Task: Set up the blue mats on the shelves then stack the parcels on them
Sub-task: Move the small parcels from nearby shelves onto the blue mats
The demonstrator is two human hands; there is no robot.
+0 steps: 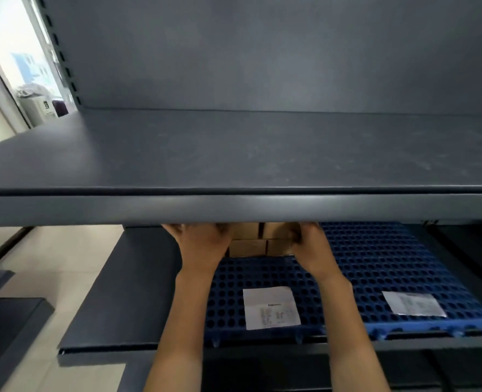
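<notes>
My left hand (206,241) and my right hand (307,244) are both pushed in under the front lip of the upper shelf (234,210), each pressed flat against one side of a small stack of brown cardboard parcels (258,243), so the stack is squeezed between my palms; my fingertips are hidden by the shelf edge, so I cannot tell how far they wrap around the back. The parcels sit between my hands in two layers, resting on the far part of a blue mat (262,274) full of round holes, which lies on the lower shelf (115,312). Toward me from my grip, between my forearms, a white paper label (271,308) lies flat on that mat. To the right of my right hand a second blue mat (389,264) lies just beside the first, carrying its own white label (413,304) near its front edge. The upper shelf above my hands is bare grey metal
</notes>
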